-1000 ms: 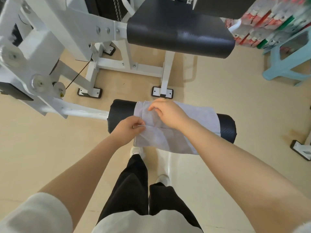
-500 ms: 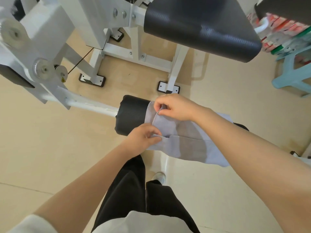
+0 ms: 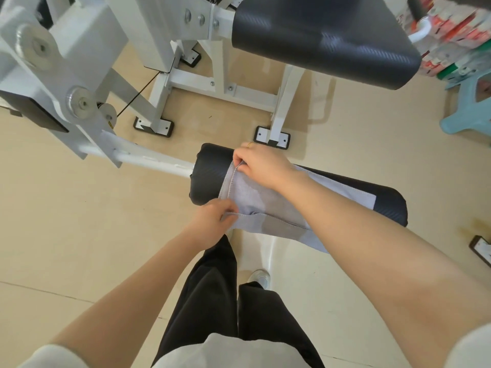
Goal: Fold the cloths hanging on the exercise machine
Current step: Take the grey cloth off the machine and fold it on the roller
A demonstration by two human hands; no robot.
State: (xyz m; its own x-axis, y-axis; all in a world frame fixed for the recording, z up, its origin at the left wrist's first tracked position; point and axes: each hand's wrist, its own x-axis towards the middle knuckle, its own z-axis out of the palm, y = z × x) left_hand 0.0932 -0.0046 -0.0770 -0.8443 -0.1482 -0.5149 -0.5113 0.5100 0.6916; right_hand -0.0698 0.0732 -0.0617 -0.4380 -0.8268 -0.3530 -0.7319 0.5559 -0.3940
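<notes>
We see a grey cloth [image 3: 255, 197] draped over a black roller pad [image 3: 210, 173] at mid-frame, the pad running from centre toward the right edge. The cloth covers the middle of the pad, with black showing at both ends. Its lower edge hangs off the near side of the pad, above the floor [image 3: 79, 221].

Left hand [image 3: 212, 224], just below centre: fingers pinched on the cloth's near left corner, along the stitched hem. Right hand [image 3: 261, 163], just above centre: thumb and forefinger pinched on the far left corner at the top of the pad. A ring shows on one finger. The right forearm crosses over the cloth toward the lower right of the frame. The left edge of the cloth runs taut between the two hands.

The pad sits on a white arm of the machine [image 3: 87, 75], which fills the upper left. A black seat [image 3: 326, 35] takes the upper centre and right. A teal stool [image 3: 467, 118] stands at the right edge, with blurred coloured boxes above it. Dark trousers [image 3: 210, 296] and a white shoe [image 3: 259, 277] show at the bottom centre.
</notes>
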